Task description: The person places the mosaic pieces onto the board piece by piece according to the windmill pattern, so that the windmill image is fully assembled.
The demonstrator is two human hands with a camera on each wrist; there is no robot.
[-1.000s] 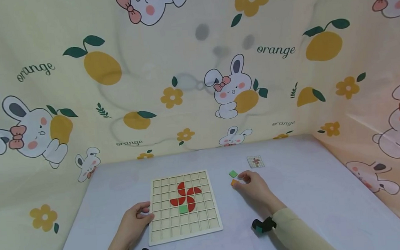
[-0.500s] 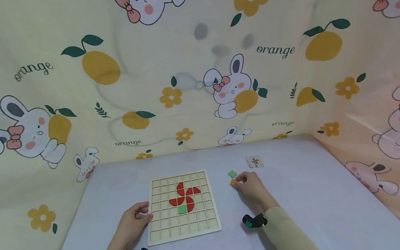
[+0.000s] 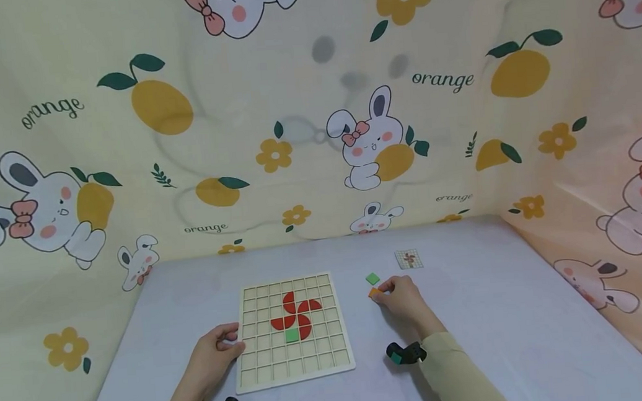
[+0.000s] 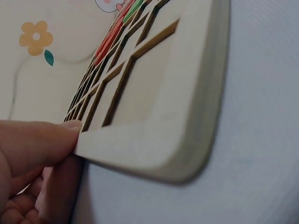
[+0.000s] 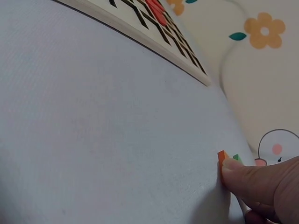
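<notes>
A pale square grid board (image 3: 254, 366) lies on the table in the head view. Red quarter-round pieces (image 3: 305, 326) form a pinwheel on it, with a green square tile (image 3: 292, 335) just below its centre. At the board's left edge, my left hand (image 3: 209, 357) grips the rim; the left wrist view shows the thumb (image 4: 42, 142) on top. To the right of the board, my right hand (image 3: 407, 300) pinches an orange tile (image 5: 221, 163) between thumb and finger. Just beyond it lies a loose green tile (image 3: 372, 279). The finger behind the orange tile is mostly hidden.
A small card (image 3: 409, 259) with a printed red pinwheel on a grid lies at the back right of the white-covered table (image 3: 496, 312). Patterned cloth walls (image 3: 318, 163) stand behind and at the sides. Each wrist wears a dark camera.
My right wrist has swung a little left, and the fingers have come together on the orange tile. The left hand and the board have kept their places.
</notes>
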